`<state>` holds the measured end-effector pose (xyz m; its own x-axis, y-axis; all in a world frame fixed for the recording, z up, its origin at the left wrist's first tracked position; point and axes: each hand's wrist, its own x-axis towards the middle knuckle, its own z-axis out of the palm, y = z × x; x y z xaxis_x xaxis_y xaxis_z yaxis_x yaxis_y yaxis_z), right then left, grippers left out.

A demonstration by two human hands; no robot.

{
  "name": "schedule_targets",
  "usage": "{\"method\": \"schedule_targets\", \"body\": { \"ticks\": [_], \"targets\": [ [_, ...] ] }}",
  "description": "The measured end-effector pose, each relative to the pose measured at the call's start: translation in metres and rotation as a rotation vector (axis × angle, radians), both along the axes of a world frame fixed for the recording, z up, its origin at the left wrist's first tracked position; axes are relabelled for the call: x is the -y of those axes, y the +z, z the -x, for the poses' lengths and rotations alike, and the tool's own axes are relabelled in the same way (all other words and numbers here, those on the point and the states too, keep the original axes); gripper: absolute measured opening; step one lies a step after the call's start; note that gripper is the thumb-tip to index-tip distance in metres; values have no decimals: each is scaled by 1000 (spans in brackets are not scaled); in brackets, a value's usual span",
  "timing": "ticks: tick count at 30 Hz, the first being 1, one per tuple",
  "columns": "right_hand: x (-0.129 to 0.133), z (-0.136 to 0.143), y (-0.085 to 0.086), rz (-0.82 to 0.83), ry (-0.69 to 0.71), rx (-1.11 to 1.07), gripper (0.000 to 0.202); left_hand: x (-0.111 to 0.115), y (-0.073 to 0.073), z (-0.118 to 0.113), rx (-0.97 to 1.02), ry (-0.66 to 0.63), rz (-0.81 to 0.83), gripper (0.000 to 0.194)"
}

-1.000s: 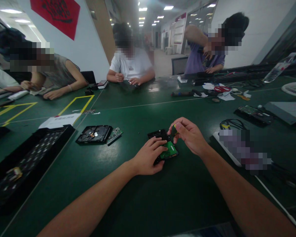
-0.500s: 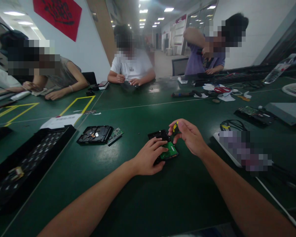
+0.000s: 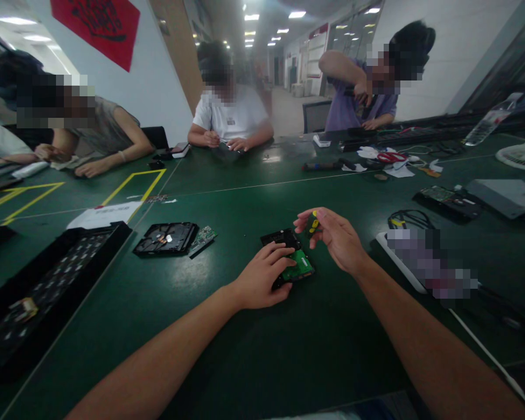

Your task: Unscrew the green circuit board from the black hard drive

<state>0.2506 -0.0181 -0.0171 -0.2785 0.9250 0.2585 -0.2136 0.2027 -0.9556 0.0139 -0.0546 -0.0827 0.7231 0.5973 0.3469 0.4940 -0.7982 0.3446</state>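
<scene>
A hard drive (image 3: 305, 265) with a green circuit board lies on the green table in front of me. My left hand (image 3: 266, 277) lies across it, fingers over the top and thumb along the near side, gripping it in place. Pinched in the fingers of my right hand (image 3: 332, 236) is a small screwdriver (image 3: 314, 224) with a yellow and black handle, just above the drive's right side. Its shaft and tip do not show clearly. Left of my hands rest another hard drive (image 3: 166, 239), opened side up, and a loose circuit board (image 3: 203, 238).
A long black tray (image 3: 61, 286) with small parts stands at the left. On the right are a white-edged device (image 3: 400, 262) with a cable, another hard drive (image 3: 447, 202) and a grey metal box (image 3: 505, 198). Several people sit across the table, near a water bottle (image 3: 492, 121).
My right hand has shifted slightly and its fingers have turned the screwdriver handle a little. My left hand stays on the hard drive. The whole view has moved slightly.
</scene>
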Motion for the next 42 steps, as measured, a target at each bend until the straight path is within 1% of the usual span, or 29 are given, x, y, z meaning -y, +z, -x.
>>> {"method": "schedule_targets", "body": {
  "ticks": [3,7,11,17,21,25,30,35,42],
  "targets": [
    [-1,-1,-1,-7,-2,29,39,0,1,0,9,0,5,51],
    [-2,1,-6,-29,-12,69,34,0,1,0,15,5,15,50],
    [-1,4,-8,-30,-11,33,32,0,0,0,7,7,12,52],
    [1,4,-3,18,28,-40,29,0,2,-1,6,6,16,51],
    [2,3,-2,34,41,-43,38,0,0,0,8,3,17,51],
    [0,3,-5,25,9,-51,42,0,0,0,7,4,18,52],
    [0,4,-6,12,-29,-37,33,1,2,0,-3,11,9,52],
    [1,3,-3,5,-4,-34,29,1,2,-1,6,15,13,51],
    [1,3,-2,-6,6,-42,34,-1,0,1,-10,7,5,52]
  ]
}}
